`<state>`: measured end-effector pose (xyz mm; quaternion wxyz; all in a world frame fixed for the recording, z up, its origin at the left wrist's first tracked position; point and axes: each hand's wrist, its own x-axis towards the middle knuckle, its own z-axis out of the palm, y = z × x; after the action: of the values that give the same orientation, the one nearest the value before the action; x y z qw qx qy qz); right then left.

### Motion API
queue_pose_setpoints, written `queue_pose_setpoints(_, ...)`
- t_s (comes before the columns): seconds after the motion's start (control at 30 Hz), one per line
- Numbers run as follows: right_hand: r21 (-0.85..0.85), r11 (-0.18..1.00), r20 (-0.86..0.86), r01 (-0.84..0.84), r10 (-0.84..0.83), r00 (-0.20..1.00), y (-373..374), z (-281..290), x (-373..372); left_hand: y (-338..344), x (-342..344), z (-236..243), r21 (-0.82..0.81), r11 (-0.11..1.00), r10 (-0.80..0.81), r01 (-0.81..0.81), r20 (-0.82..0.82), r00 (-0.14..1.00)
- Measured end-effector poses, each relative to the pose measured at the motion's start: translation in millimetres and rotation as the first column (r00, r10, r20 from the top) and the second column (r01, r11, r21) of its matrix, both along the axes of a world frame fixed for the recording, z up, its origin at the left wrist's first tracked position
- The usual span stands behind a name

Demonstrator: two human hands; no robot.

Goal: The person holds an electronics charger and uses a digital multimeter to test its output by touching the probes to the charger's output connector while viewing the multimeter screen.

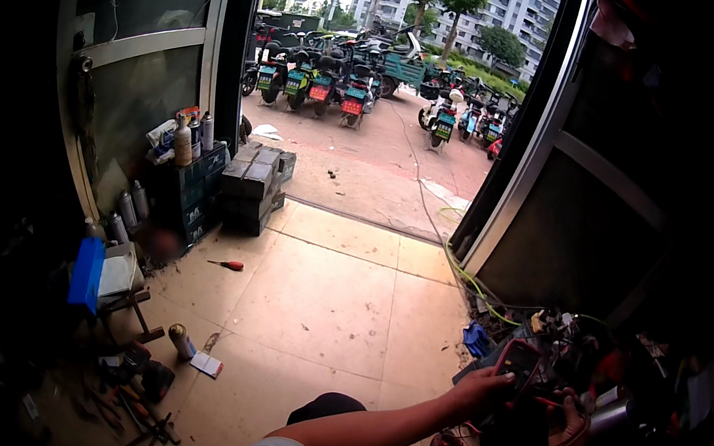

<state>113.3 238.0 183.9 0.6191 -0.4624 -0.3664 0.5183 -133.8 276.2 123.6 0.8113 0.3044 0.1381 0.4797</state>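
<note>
At the lower right, my left hand reaches across and grips a red-edged dark handheld meter, its thumb near the face. Just to its right and lower, my right hand has its fingers curled round a thin red test lead. Red leads with clips trail to the floor beside a dark bulky item under my hands. Behind the meter lies a jumble of dark parts and cables, with a blue crumpled glove or cloth at its left. Details beneath my hands are too dark to make out.
An open doorway with a threshold leads to parked scooters. Left of it stand stacked dark blocks and several spray cans. A red screwdriver, a gold can and assorted tools lie on the tiled floor.
</note>
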Motion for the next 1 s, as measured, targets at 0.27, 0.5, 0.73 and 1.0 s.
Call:
queue_pose_setpoints(0.27, 0.117, 0.991, 0.044, -0.064, 0.059, 0.997, 20.5, 20.8, 13.7, 17.0, -7.0, -7.2, -0.077, 0.997, 0.02, -0.012, 0.107, 0.994)
queue_pose_setpoints(0.5, 0.156, 0.986, 0.117, -0.06, 0.042, 0.992, -33.7, 66.5, -7.5, 8.6, -8.1, -13.5, -0.049, 0.994, 0.102, -0.102, -0.013, 0.995)
queue_pose_setpoints(0.73, 0.225, 0.972, -0.038, -0.07, 0.08, 0.996, -39.2, 42.6, 36.0, -10.2, -11.8, 3.4, -0.012, 0.987, 0.159, -0.162, -0.132, 0.978)
queue_pose_setpoints(1.0, 0.258, 0.965, -0.154, -0.046, 0.088, 0.984, -41.9, 41.1, 62.9, -33.3, -8.4, 66.2, 0.057, 0.976, 0.217, -0.21, -0.269, 0.938)
